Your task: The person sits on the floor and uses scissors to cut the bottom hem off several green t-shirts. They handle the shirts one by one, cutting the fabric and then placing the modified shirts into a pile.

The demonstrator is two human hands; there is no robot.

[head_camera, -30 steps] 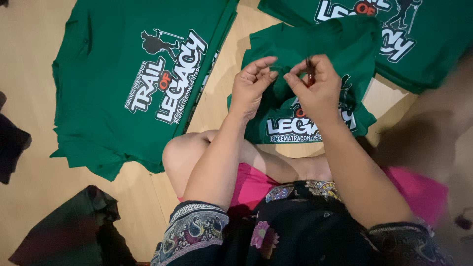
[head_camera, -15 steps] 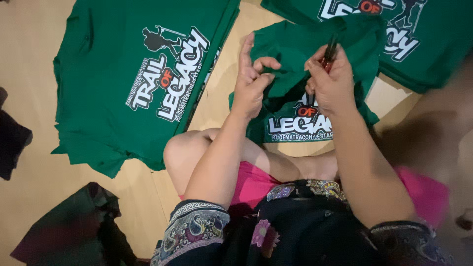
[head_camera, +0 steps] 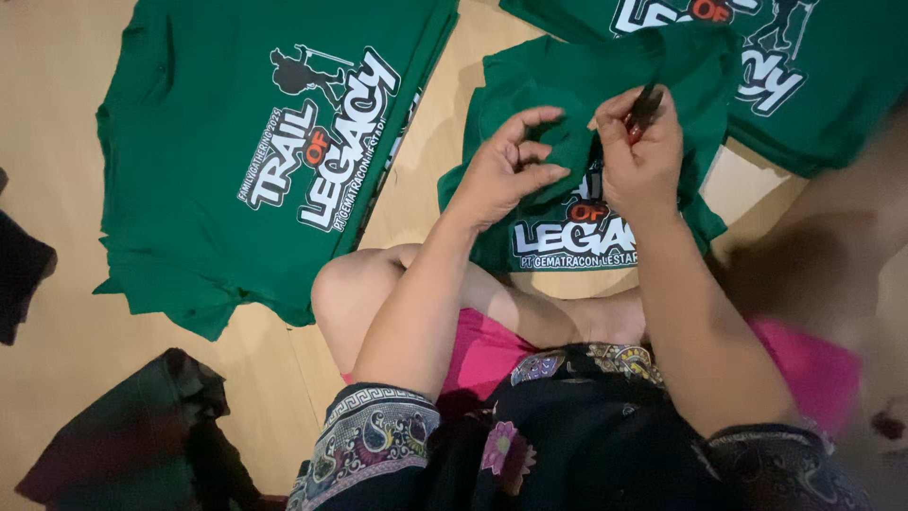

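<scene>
Your left hand [head_camera: 506,166] pinches a fold of the green shirt [head_camera: 577,142] bunched on the wooden floor [head_camera: 57,142] before your knee [head_camera: 355,289]. Your right hand [head_camera: 643,156] grips a small dark tool [head_camera: 645,104] over it. Flat green shirt [head_camera: 236,161] lies left; another shirt [head_camera: 813,76] far right; dark cloth [head_camera: 123,435] near-left.

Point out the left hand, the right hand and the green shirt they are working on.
left hand [head_camera: 501,170], head view, on the back of the hand.
right hand [head_camera: 643,161], head view, on the back of the hand.
green shirt [head_camera: 530,90], head view, on plain fabric above the left hand.
</scene>
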